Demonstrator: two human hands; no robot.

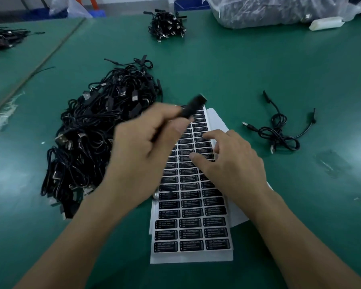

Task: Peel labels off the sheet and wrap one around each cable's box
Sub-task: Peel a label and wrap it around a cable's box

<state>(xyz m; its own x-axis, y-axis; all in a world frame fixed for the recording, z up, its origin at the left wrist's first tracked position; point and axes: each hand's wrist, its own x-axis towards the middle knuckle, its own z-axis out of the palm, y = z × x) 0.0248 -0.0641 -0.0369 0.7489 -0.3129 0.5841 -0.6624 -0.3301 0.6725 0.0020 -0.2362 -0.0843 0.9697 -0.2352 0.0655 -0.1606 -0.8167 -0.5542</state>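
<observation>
Closest to me lay the label sheet (pixel 191 224), a white backing with rows of black labels printed "LED CONTROLLER", running lengthwise away from me on the green table (pixel 279 69). A second white sheet (pixel 219 119) stuck out from under its right edge.

My right hand (pixel 227 161) was over the middle of the sheet, palm down. Its fingers were loosely spread, with the tips at the labels in the right-hand column. I could not tell whether any label was lifted under them.

My left hand (pixel 142 151) was raised above the left side of the sheet. It pinched the cable's box (pixel 194 106), a small black box, between thumb and fingertips. The box pointed up and to the right over the far end of the sheet, and it was blurred.

Just left of the sheet sat a large pile of cables (pixel 96 130), black leads with USB plugs tangled together. To the right, well apart from the sheet, lay a small loose cluster of cables (pixel 279 130).

Farther back near the middle was a smaller bundle (pixel 167 24) of the same black leads. Another heap (pixel 2 38) sat at the far left. At the far right corner was a clear plastic bag (pixel 269 11) full of dark parts, with a white block (pixel 325 24) beside it.
</observation>
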